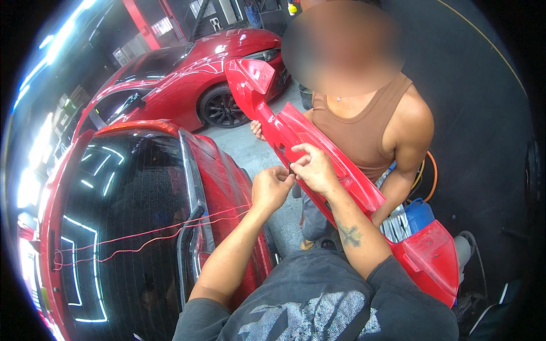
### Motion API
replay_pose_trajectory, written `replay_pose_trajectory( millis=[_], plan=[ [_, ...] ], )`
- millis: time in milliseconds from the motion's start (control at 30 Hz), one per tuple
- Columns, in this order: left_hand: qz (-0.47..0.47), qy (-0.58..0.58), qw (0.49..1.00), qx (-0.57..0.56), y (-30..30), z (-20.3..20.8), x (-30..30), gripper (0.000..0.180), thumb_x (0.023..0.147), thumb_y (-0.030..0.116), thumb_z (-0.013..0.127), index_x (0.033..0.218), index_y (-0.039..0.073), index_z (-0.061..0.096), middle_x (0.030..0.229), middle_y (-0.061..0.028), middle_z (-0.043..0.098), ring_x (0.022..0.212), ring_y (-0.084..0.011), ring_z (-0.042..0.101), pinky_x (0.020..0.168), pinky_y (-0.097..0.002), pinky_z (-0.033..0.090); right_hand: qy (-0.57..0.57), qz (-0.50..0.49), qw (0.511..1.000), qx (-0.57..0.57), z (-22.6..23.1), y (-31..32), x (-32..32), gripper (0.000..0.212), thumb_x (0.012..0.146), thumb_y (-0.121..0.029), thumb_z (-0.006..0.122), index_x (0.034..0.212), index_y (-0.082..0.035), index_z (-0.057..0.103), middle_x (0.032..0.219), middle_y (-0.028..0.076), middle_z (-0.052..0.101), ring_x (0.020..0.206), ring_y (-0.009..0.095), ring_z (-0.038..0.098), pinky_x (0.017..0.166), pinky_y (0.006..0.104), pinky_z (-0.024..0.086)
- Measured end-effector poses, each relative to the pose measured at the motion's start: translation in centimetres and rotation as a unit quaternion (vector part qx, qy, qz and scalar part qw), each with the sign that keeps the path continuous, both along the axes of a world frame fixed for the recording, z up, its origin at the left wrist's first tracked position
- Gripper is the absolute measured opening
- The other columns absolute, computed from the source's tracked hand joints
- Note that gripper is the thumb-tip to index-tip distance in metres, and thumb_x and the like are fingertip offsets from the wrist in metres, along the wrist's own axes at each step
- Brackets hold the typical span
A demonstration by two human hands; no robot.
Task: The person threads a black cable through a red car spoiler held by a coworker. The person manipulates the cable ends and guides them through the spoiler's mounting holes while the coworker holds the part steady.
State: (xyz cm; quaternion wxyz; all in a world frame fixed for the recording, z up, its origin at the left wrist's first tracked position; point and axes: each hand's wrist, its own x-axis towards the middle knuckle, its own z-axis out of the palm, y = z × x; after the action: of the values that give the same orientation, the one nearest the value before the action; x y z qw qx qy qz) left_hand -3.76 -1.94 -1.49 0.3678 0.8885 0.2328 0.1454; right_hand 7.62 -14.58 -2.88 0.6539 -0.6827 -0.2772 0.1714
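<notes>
A long red car spoiler (354,184) slants across in front of me. Another person (364,125) in a brown tank top supports it, with one hand (257,130) at its far part and the other arm reaching toward its near part. At the spoiler's near side, my right hand (314,169) pinches a small dark piece (292,169). My left hand (272,188) is closed beside it, fingertips pinched together against or just next to that piece; what they hold is hidden. A thin red cord (165,230) runs from the rear window toward my left wrist and disappears behind it.
On the left stands a red car with a dark rear window (125,187) and wiper (185,250). Another red car (187,74) is parked behind it. At right are a blue container (420,215), an orange hose (435,176) and a dark wall (466,102).
</notes>
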Motion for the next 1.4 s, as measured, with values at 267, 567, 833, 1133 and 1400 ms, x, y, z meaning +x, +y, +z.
replay_pose_trajectory(
  millis=[267, 567, 833, 1133, 1400],
  plan=[
    [0.071, 0.004, 0.993, 0.099, -1.9, -0.1, 0.2, 0.029, 0.088, 0.036, 0.080, 0.099, 0.010, 0.084, 0.088, -0.0147, 0.081, 0.082, -0.0315, 0.081, 0.077, -0.0437, 0.062, 0.121, -0.062, 0.985, 0.110, -0.9, 0.5, -0.9, 0.046, 0.081, 0.006, 0.074, 0.123, -0.001, 0.058, 0.080, 0.009, 0.072, 0.069, 0.014, 0.068, 0.062, 0.0279, 0.053],
    [0.091, -0.071, 0.964, 0.239, -2.2, -1.6, 1.5, 0.020, 0.087, 0.030, 0.079, 0.085, 0.010, 0.077, 0.079, -0.0142, 0.077, 0.074, -0.0354, 0.077, 0.068, -0.0479, 0.059, 0.216, -0.090, 0.940, 0.247, -1.2, 0.8, -2.5, 0.046, 0.085, 0.013, 0.071, 0.119, -0.006, 0.047, 0.079, 0.006, 0.067, 0.065, 0.014, 0.066, 0.057, 0.0279, 0.050],
    [-0.030, -0.094, 0.992, 0.076, 0.2, -0.5, 0.4, 0.018, 0.091, 0.023, 0.080, 0.099, 0.007, 0.081, 0.091, -0.0147, 0.081, 0.076, -0.0288, 0.078, 0.073, -0.0410, 0.061, 0.044, -0.122, 0.982, 0.139, -2.1, -0.3, -2.9, 0.030, 0.095, 0.004, 0.075, 0.118, -0.005, 0.058, 0.089, 0.007, 0.072, 0.073, 0.013, 0.070, 0.063, 0.0280, 0.056],
    [-0.033, -0.187, 0.978, 0.083, 0.1, 0.6, 0.5, 0.045, 0.088, 0.012, 0.086, 0.127, 0.004, 0.064, 0.086, -0.0104, 0.074, 0.083, -0.0216, 0.076, 0.080, -0.0368, 0.061, -0.315, -0.119, 0.941, 0.042, 1.2, -1.5, -3.2, 0.041, 0.099, -0.002, 0.066, 0.140, -0.007, 0.064, 0.096, 0.011, 0.076, 0.094, 0.025, 0.074, 0.079, 0.0405, 0.060],
    [-0.003, -0.171, 0.985, -0.004, -1.2, 0.7, 1.4, 0.036, 0.090, 0.011, 0.081, 0.117, 0.003, 0.059, 0.088, -0.0140, 0.074, 0.075, -0.0264, 0.075, 0.069, -0.0400, 0.058, -0.441, -0.124, 0.889, -0.020, 3.2, -1.0, -1.6, 0.060, 0.099, -0.004, 0.062, 0.158, -0.015, 0.054, 0.106, 0.014, 0.077, 0.101, 0.031, 0.073, 0.085, 0.0464, 0.061]
  ],
)
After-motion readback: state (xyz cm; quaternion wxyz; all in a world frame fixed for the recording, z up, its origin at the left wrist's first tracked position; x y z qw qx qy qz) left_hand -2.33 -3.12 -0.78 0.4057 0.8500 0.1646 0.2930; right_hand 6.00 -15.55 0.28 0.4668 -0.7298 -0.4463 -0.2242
